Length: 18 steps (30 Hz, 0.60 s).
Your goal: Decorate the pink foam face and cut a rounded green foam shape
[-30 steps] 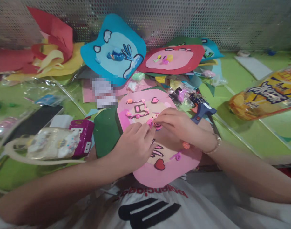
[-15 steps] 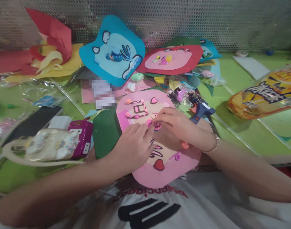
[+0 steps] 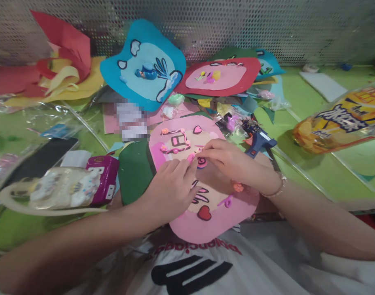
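A pink paper cutout [image 3: 187, 233] with a beige centre lies before me, its near edge over my lap. It carries clay pieces and drawings, among them a red heart [image 3: 204, 213], a pink heart [image 3: 197, 130] and a pink-and-dark spiral [image 3: 201, 162]. My left hand [image 3: 175, 186] rests on the cutout, fingertips pinched at a small pink clay piece [image 3: 191, 157] beside the spiral. From the right, my right hand [image 3: 229, 160] meets it there, thumb and fingers closed together. What the right fingertips hold, if anything, is too small to make out.
Behind stand a blue cutout [image 3: 172, 53] and a red cutout [image 3: 251, 67], against a perforated metal panel [image 3: 267, 24]. A dark blue glue gun [image 3: 261, 141] lies near my right wrist. A snack bag [image 3: 344, 119] is at right; a purple-and-clear case [image 3: 104, 180] and a phone [image 3: 43, 159] lie left.
Both hands stay at the same spot on the pink cutout, with only slight finger movement. The whole view has shifted a little.
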Available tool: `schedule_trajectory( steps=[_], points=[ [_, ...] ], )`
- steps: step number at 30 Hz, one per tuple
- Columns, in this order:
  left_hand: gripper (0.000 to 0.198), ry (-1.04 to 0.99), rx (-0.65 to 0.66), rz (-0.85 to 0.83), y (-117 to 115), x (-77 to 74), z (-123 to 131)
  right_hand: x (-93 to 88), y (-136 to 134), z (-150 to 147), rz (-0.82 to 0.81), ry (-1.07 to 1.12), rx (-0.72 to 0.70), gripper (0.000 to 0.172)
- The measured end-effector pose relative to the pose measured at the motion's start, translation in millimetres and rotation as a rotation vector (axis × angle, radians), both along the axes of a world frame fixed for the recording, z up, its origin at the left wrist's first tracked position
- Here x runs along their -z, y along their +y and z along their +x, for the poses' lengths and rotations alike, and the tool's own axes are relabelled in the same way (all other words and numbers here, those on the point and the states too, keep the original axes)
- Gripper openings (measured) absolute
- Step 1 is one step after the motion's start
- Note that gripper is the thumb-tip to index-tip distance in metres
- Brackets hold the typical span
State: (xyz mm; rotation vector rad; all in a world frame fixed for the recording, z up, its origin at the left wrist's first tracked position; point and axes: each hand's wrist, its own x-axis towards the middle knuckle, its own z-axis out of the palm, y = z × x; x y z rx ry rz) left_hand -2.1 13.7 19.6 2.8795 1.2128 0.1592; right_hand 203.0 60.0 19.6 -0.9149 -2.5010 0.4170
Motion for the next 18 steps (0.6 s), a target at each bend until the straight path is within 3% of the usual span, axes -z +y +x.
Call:
schedule_trajectory(
  steps=[18],
  points=[
    [0.053,0.012,-0.04,-0.055,2.4,3.4,0.8,-4.1,-4.4,7.2,-0.025,0.006,0.043,0.032]
  ],
)
